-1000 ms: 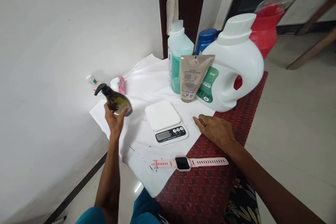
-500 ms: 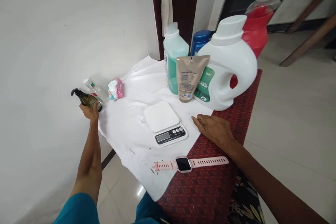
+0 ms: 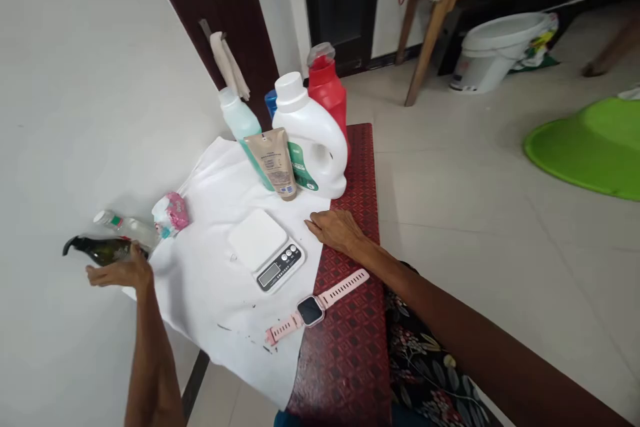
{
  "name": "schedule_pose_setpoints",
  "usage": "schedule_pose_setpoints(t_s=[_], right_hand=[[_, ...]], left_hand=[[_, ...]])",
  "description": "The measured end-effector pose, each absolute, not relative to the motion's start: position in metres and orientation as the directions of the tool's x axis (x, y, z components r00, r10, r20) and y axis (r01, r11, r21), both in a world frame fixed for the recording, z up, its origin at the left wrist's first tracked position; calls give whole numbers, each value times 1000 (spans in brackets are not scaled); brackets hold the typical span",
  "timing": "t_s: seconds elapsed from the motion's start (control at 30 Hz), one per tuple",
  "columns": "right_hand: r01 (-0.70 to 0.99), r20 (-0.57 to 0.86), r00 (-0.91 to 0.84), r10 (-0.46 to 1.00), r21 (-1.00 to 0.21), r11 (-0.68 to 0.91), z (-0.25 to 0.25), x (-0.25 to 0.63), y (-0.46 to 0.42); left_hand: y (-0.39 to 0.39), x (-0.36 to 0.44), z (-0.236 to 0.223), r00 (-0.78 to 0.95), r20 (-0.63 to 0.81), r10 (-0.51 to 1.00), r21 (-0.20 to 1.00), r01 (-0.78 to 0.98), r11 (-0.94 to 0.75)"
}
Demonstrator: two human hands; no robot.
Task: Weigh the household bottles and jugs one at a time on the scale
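Near the wall at the left, my left hand is closed around the lower part of a dark green pump bottle, its black nozzle pointing left. Just behind that bottle is a clear bottle with a white cap. A pink and white soft packet lies beside them. My right hand rests at the border of the white cloth with its fingers curled in and no object showing in them. Nearest to it are a white kitchen scale and a pink-strapped smartwatch.
A brown tube, a white detergent jug, a green liquid bottle and a red container stand at the table's far end. White cloth covers part of the red patterned table. A white bucket stands on the floor.
The view has swung to the right, bringing the bucket and a green item into sight. My left hand still has the pump bottle, which now lies more level. My right hand stays by the scale.
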State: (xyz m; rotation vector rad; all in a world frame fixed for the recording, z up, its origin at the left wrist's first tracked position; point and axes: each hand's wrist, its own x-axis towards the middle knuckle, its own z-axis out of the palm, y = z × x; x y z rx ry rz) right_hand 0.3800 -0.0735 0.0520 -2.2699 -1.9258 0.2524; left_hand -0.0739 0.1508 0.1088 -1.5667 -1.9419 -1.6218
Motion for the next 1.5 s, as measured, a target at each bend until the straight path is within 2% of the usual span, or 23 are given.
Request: schedule_pose_setpoints(t_s=[0.03,0.1,0.2,0.27,0.33,0.43,0.57,0.67,0.9,1.2,1.37,1.5], right_hand=[[960,-28,157,987,-231,-159,52,380,-74],[959,-23,154,988,-237,-155,50,381,-74],[956,-20,150,988,-253,-150,49,381,-74],[954,-22,143,990,-264,-143,49,381,-74],[952,-24,139,990,-273,-140,50,382,-74],[948,-21,139,990,-286,-139,52,383,-74],[943,-11,131,991,-308,-127,50,385,-74],[938,-3,129,992,-324,-123,47,386,-73],[934,8,132,991,-335,-122,46,386,-74],[937,20,134,991,-328,-121,46,387,-75],[937,12,132,991,-329,-120,50,386,-76],[939,-5,126,992,-321,-121,52,385,-77]], left_hand=[[145,-47,108,-439,733,520,600,778,-189],[128,22,108,-318,767,557,577,722,-382],[94,138,110,59,650,758,642,491,-589],[73,202,112,241,588,772,673,384,-633],[59,245,113,278,583,763,678,351,-646],[58,274,116,246,580,777,680,379,-627],[72,284,119,157,623,766,649,444,-618],[80,292,120,144,638,757,648,431,-628],[88,296,124,130,525,841,702,493,-515],[70,281,138,80,450,889,751,506,-425],[40,230,163,104,555,825,722,433,-540],[13,176,179,167,587,792,666,457,-589]])
